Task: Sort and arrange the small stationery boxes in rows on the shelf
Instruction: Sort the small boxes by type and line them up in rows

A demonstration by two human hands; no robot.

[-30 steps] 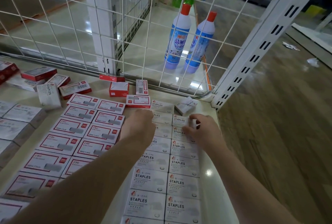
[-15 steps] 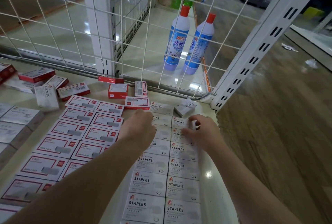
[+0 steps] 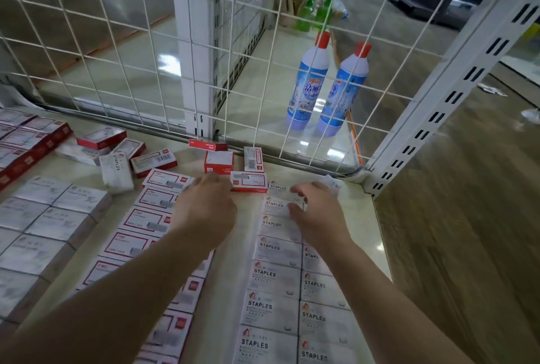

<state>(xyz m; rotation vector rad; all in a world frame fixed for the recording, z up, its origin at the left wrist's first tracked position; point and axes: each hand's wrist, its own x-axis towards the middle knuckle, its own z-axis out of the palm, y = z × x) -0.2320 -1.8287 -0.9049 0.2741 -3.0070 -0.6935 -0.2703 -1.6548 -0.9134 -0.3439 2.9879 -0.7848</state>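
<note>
Two columns of white STAPLES boxes (image 3: 274, 276) lie flat on the cream shelf (image 3: 233, 261), running from the front to the back right corner. Left of them are rows of white boxes with red borders (image 3: 146, 220). My right hand (image 3: 318, 217) is at the far end of the white columns, thumb and fingers pinched on a small white staples box (image 3: 293, 199). My left hand (image 3: 204, 211) hovers knuckles-up over the far end of the red-bordered rows, fingers curled under and hidden. Its fingertips are close to a loose red box (image 3: 249, 182).
Loose red boxes (image 3: 219, 162) and a crumpled white box (image 3: 117, 170) lie scattered near the back. Larger grey-white boxes (image 3: 43, 217) fill the left. A wire mesh panel (image 3: 140, 51) closes the back, and a slotted white upright (image 3: 438, 86) marks the right corner. Two blue cleaner bottles (image 3: 306, 86) stand behind the mesh.
My left hand has shifted left, off the white column and onto the red-bordered rows. My right hand has stayed at the far end of the white columns, still pinching the small box.
</note>
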